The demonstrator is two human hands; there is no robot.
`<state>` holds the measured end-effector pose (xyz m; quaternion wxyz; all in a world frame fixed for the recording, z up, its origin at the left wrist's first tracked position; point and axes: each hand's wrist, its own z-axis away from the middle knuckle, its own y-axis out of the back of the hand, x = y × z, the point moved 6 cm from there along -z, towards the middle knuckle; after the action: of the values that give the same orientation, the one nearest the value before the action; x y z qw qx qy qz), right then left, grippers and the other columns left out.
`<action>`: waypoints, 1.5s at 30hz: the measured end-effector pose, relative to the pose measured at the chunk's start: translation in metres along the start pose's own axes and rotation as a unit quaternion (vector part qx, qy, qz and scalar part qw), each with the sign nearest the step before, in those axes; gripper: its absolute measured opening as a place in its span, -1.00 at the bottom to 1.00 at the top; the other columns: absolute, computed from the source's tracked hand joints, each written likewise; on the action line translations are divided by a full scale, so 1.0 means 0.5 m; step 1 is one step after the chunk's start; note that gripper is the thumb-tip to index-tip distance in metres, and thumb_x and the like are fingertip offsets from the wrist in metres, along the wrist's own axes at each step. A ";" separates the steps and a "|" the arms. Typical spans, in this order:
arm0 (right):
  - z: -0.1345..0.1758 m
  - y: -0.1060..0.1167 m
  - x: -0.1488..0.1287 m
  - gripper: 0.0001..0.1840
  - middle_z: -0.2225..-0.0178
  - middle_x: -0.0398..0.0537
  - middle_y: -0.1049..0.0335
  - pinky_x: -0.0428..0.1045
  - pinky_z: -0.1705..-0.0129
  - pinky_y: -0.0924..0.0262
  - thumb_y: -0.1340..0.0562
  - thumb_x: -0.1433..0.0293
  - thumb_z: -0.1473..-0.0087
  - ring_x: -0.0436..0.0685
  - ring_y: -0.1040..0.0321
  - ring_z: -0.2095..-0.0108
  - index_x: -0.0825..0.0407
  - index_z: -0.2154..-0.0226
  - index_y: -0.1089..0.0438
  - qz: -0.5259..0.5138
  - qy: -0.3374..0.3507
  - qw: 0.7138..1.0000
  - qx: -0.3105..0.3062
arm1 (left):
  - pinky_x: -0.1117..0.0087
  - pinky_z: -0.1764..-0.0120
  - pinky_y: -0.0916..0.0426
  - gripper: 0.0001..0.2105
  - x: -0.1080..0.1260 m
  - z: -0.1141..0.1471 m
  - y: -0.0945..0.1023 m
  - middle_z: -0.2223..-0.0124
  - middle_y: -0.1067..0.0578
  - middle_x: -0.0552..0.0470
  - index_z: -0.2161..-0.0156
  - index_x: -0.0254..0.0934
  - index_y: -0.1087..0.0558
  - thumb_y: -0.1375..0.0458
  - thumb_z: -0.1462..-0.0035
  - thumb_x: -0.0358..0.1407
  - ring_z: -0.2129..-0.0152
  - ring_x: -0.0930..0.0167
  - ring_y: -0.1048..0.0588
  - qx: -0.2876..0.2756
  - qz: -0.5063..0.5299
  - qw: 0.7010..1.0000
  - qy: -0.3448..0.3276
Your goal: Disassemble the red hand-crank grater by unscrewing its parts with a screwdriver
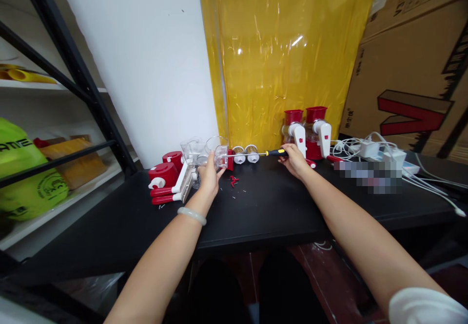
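Note:
My left hand grips a clear plastic housing, held just above the black table. My right hand is closed round the black-and-yellow handle of a screwdriver. Its long shaft points left toward the housing; where the tip sits I cannot make out. More clear plastic parts are just left of my left hand, beside red bases and white crank handles with red grips. Two grater drums stand behind the screwdriver shaft. Small red pieces and several screws lie on the tabletop.
Two assembled red-and-white rotary graters stand right of my right hand. White cables and chargers cover the table's right side. A large carton is behind them; a shelf rack stands left.

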<state>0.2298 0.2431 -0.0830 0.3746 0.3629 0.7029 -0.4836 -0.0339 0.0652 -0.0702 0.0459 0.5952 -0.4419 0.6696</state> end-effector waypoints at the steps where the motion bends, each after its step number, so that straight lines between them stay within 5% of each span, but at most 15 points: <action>1: 0.002 0.000 -0.002 -0.69 0.49 -0.29 -0.25 -0.10 0.52 -0.24 -0.35 0.23 0.14 -0.08 -0.19 0.58 -0.06 0.38 -0.24 -0.006 0.000 1.000 0.000 | 0.16 0.15 -0.53 -0.64 0.000 0.001 -0.001 0.07 -0.50 -0.10 0.10 -0.22 -0.35 -0.29 -0.09 -0.11 0.20 0.33 -0.56 -0.004 0.002 1.000 -0.001; 7: 0.000 -0.002 -0.008 -0.71 0.51 -0.28 -0.24 -0.06 0.51 -0.24 -0.31 0.23 0.15 -0.04 -0.20 0.58 -0.07 0.37 -0.23 -0.018 0.017 0.999 -0.025 | 0.16 0.14 -0.52 -0.64 -0.002 0.001 -0.001 0.09 -0.50 -0.09 0.11 -0.22 -0.35 -0.31 -0.07 -0.12 0.20 0.34 -0.56 -0.007 0.001 1.000 0.003; 15: -0.013 0.012 -0.007 -0.45 0.75 -0.33 -0.02 -0.04 0.63 -0.19 -0.19 -0.21 0.02 -0.03 -0.03 0.75 -0.06 0.47 -0.22 0.105 0.073 0.992 -0.016 | 0.17 0.15 -0.53 -0.68 0.001 0.002 -0.004 0.11 -0.51 -0.09 0.11 -0.23 -0.36 -0.27 -0.12 -0.12 0.22 0.34 -0.55 -0.009 0.002 1.000 0.003; 22: -0.002 0.001 -0.003 -0.54 0.65 -0.37 -0.10 -0.10 0.58 -0.23 -0.39 0.01 0.13 -0.12 -0.04 0.71 -0.06 0.41 -0.23 0.036 0.029 0.999 -0.019 | 0.20 0.16 -0.53 -0.70 0.003 0.005 -0.004 0.12 -0.51 -0.08 0.14 -0.23 -0.37 -0.27 -0.12 -0.12 0.21 0.35 -0.55 -0.007 0.002 1.000 0.004; 34: 0.010 -0.004 -0.018 -0.73 0.52 -0.28 -0.26 -0.07 0.53 -0.22 -0.31 0.27 0.21 -0.06 -0.18 0.62 -0.06 0.40 -0.25 -0.039 0.018 0.999 -0.033 | 0.18 0.17 -0.53 -0.62 -0.002 0.001 -0.003 0.09 -0.50 -0.09 0.09 -0.22 -0.32 -0.31 -0.07 -0.14 0.21 0.34 -0.56 -0.012 0.007 1.000 -0.001; 41: -0.008 0.008 -0.012 -0.42 0.71 -0.26 -0.15 -0.06 0.62 -0.18 -0.13 -0.23 0.00 -0.03 -0.10 0.73 -0.04 0.49 -0.22 0.041 0.054 0.997 -0.021 | 0.20 0.19 -0.53 -0.67 0.000 0.002 -0.004 0.09 -0.50 -0.12 0.11 -0.23 -0.33 -0.26 -0.12 -0.12 0.22 0.34 -0.56 -0.007 0.007 1.000 0.003; 45: -0.007 0.010 -0.009 -0.45 0.78 -0.36 0.01 -0.06 0.60 -0.22 -0.28 -0.18 0.06 -0.07 0.01 0.77 -0.06 0.49 -0.21 0.086 0.066 0.994 -0.021 | 0.20 0.17 -0.53 -0.66 -0.001 0.002 -0.003 0.10 -0.50 -0.10 0.11 -0.22 -0.34 -0.28 -0.10 -0.11 0.22 0.35 -0.56 -0.009 0.009 1.000 0.004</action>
<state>0.2357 0.2473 -0.0801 0.3748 0.4455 0.7023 -0.4097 -0.0321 0.0658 -0.0698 0.0471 0.5884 -0.4528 0.6682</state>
